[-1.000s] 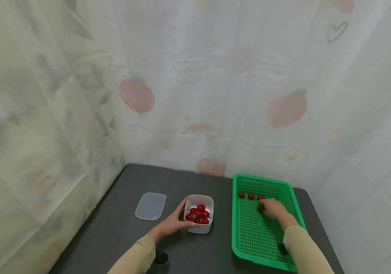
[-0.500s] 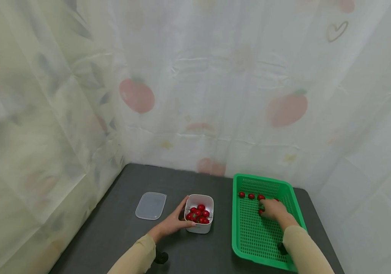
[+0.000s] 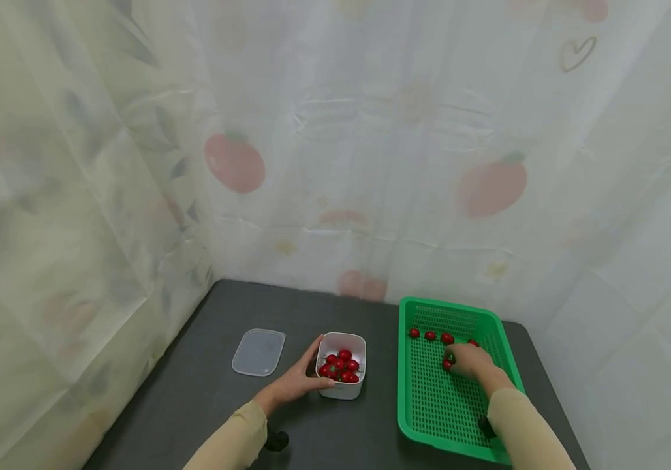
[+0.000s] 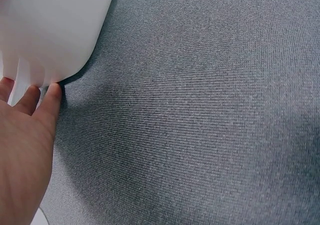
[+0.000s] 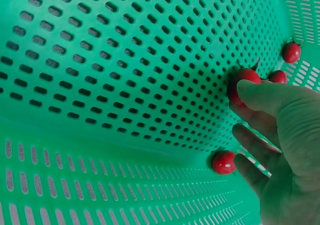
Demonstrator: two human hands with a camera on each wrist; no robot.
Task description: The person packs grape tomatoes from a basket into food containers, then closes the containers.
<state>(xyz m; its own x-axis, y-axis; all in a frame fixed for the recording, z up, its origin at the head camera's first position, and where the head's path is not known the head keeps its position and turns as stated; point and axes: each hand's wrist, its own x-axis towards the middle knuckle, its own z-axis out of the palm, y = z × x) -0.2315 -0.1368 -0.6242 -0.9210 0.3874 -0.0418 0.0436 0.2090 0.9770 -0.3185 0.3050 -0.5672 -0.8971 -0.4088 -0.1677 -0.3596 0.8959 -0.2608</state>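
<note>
In the head view my left hand (image 3: 296,383) grips a square white container (image 3: 341,390), thumb on its near rim and fingers along the left side. Several red cherry tomatoes (image 3: 340,367) lie inside it. From the left wrist, fingertips (image 4: 53,92) press the container's white wall. My right hand (image 3: 470,360) reaches into the green basket (image 3: 403,391) at the right. Between thumb and forefinger it pinches a cherry tomato (image 5: 246,80), close over the slotted floor. Other cherry tomatoes (image 3: 430,335) lie in a row across the basket's far part; another tomato (image 5: 223,162) shows below the fingers in the right wrist view.
A translucent lid (image 3: 258,353) lies flat on the dark grey table (image 3: 306,313), left of the container. Raised walls surround the basket floor. Printed curtains (image 3: 335,196) hang behind the table and along its left side.
The right hand has shifted very slightly, and the tomato at its fingertips and one beyond the knuckles show more plainly. The left hand and the container stay put.
</note>
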